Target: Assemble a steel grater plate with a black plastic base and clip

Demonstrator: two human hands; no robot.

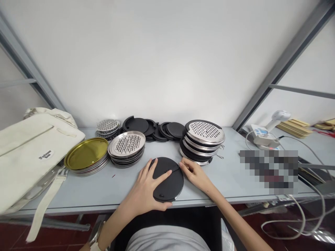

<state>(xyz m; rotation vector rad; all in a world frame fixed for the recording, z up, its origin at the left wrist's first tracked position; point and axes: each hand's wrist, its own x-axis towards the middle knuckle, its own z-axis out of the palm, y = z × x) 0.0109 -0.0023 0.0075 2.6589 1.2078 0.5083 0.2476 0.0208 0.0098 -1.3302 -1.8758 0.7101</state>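
Note:
A round black plate [170, 181] lies near the table's front edge, with a thin shiny metal rim showing along its lower right. My left hand [146, 186] grips it from the left, fingers spread across the top and thumb at the near edge. At the upper right edge, my right hand [192, 170] is closed in a pinch. A small silvery bit shows by its fingertips, too little to name. Behind that hand rises a stack of perforated metal grater discs and black rings [204, 139], with wire loops sticking out on its right.
Gold-coloured round lids [87, 153] and grater discs [127, 146] are stacked at left, beside a cream backpack [39, 150]. Black rings [138, 127] and smaller perforated discs [108, 125] lie along the wall. A white handheld scanner [274, 120] and cables stand at right, near a blurred patch.

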